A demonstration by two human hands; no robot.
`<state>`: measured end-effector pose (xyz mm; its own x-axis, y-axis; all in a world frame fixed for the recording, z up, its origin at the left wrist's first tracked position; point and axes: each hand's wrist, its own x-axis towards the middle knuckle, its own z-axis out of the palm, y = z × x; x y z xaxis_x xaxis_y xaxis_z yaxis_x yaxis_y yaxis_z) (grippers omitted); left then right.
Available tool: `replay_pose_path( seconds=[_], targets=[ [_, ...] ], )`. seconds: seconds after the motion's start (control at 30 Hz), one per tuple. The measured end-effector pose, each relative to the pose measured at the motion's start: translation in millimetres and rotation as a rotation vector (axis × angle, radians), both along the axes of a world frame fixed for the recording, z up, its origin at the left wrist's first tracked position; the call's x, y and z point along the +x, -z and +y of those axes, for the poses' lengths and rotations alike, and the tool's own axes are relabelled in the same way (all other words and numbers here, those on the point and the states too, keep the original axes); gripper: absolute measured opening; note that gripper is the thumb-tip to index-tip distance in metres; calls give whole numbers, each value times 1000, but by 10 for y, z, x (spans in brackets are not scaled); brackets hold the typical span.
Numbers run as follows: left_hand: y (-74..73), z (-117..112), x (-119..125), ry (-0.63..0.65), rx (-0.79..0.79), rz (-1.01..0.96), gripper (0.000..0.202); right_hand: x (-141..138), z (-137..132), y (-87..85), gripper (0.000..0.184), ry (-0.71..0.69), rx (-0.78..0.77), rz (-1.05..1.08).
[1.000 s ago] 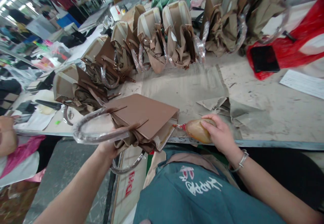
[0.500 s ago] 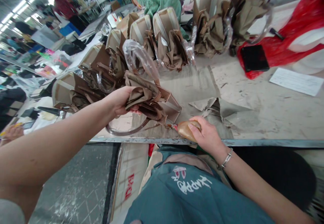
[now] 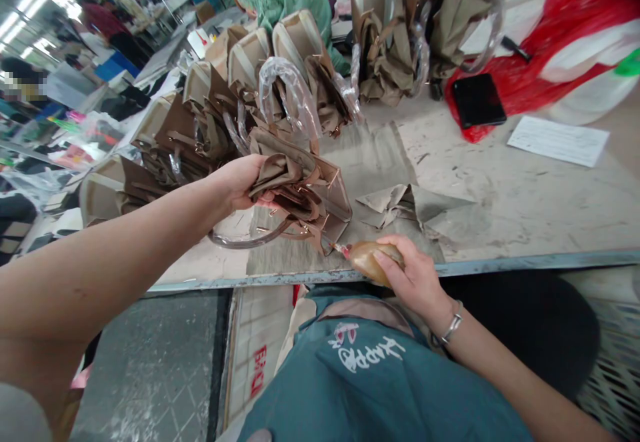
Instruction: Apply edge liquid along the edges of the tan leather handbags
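Note:
My left hand (image 3: 250, 182) is closed on the bunched brown lining of an unfinished handbag (image 3: 333, 192), which lies tilted near the table's front edge. One of its handles is wrapped in clear plastic and stands up; another handle (image 3: 245, 239) curves out beside my left wrist. In my right hand (image 3: 415, 275) is an amber squeeze bottle (image 3: 373, 263) with a reddish nozzle. Its tip points left, at the bag's near lower edge; whether it touches is too small to tell. My right palm faces the bottle, thumb on top.
Several similar handbags (image 3: 295, 42) stand in a row behind. A stained grey cloth (image 3: 385, 155) lies under the work, with a crumpled fabric piece (image 3: 415, 209) on it. To the right are a black phone (image 3: 479, 101), a red plastic bag (image 3: 543, 85) and a paper slip (image 3: 557, 141).
The view has swung a little to the right. The handbag has turned slightly, showing more of its near lower edge. Both hands keep their hold, and the bottle stays close to the bag.

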<state>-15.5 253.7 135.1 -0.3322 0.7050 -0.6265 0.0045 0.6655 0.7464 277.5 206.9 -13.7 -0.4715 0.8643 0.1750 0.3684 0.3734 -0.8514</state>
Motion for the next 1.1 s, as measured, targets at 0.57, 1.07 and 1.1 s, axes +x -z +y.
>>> replay_pose_path(
  seconds=[0.57,1.07,1.1],
  targets=[
    [12,10,-39,98,-39,6,29,-106,-116,120,17,-91,182,-10],
    [1,48,-16,96,-65,17,25,-73,-58,139,18,59,308,-10],
    [5,57,-16,87,-72,16,24,-71,-50,142,19,76,307,-6]
  ],
)
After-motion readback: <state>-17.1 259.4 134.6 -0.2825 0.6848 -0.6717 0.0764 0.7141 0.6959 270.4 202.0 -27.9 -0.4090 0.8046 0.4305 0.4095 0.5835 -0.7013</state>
